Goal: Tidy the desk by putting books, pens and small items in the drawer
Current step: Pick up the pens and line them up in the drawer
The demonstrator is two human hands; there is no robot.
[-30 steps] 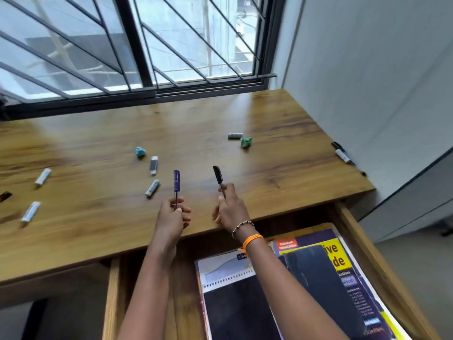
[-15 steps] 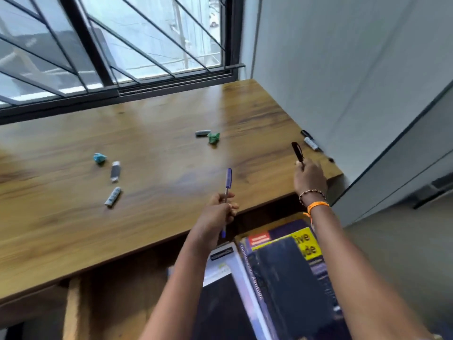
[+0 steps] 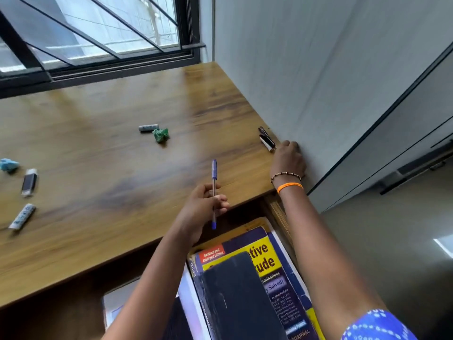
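Observation:
My left hand (image 3: 203, 209) pinches a blue pen (image 3: 214, 182) upright over the desk's front edge, above the open drawer (image 3: 279, 212). My right hand (image 3: 289, 160) rests at the desk's right edge against the wall, its curled fingers at the near end of a black and white marker (image 3: 268, 143). A second dark marker (image 3: 261, 130) lies just beyond. The black pen this hand carried is hidden, and I cannot tell what the fingers hold. Inside the drawer lie a yellow and blue book (image 3: 269, 263), a black notebook (image 3: 237, 300) on top of it and a white book (image 3: 188, 300).
On the wooden desk (image 3: 110, 155) lie a grey stick (image 3: 148, 128), a green crumpled wad (image 3: 160, 135), a blue wad (image 3: 8, 165), a dark eraser (image 3: 29, 182) and a white tube (image 3: 22, 216). A window (image 3: 98, 33) stands behind; a white wall (image 3: 306, 82) bounds the right.
My right hand moved right and away to the markers by the wall, and its black pen went out of sight. My left hand drifted right with the blue pen. The view swung right.

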